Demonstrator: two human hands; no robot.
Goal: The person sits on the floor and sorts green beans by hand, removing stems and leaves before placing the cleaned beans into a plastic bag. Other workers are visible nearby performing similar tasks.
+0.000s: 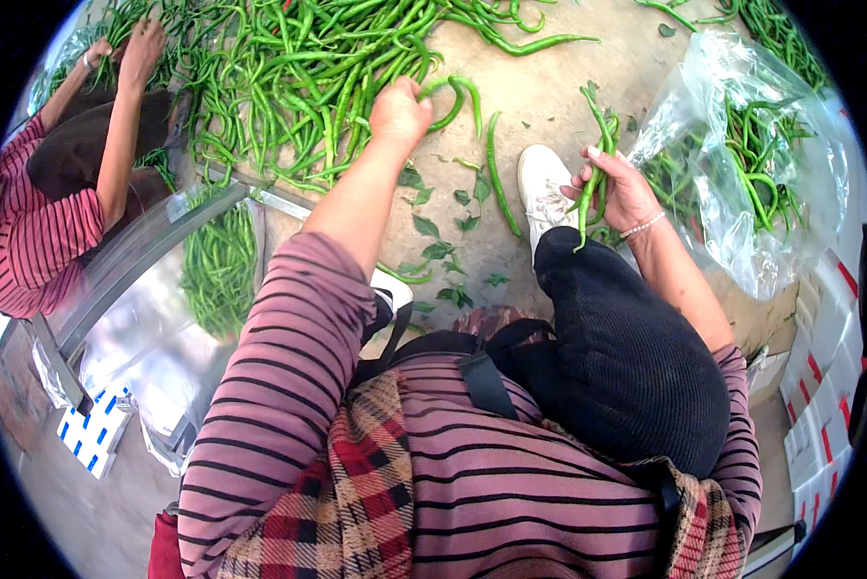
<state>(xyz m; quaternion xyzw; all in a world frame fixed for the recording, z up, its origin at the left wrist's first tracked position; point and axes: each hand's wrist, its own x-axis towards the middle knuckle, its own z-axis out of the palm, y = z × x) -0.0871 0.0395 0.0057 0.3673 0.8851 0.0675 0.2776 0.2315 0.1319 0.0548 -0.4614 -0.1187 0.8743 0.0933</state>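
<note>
A large heap of long green chili peppers (296,79) covers the ground at the upper left and middle. At its right edge my left hand (402,114) is closed on curved green chili peppers (470,98), whose ends stick out to the right. My right hand (622,189), with a beaded bracelet at the wrist, holds a small bunch of green chili peppers (598,155) between thumb and fingers, above my right knee. Just right of this hand stands a clear plastic bag (701,94) with green chili peppers (759,174) inside.
Loose leaves (437,250) and a single pepper (497,181) lie near my white shoe (542,177). A metal frame (151,253) and a clear bag of peppers (220,268) are at left. Another person's hands (140,54) handle peppers at the upper left. White-and-red boxes (821,391) stand at right.
</note>
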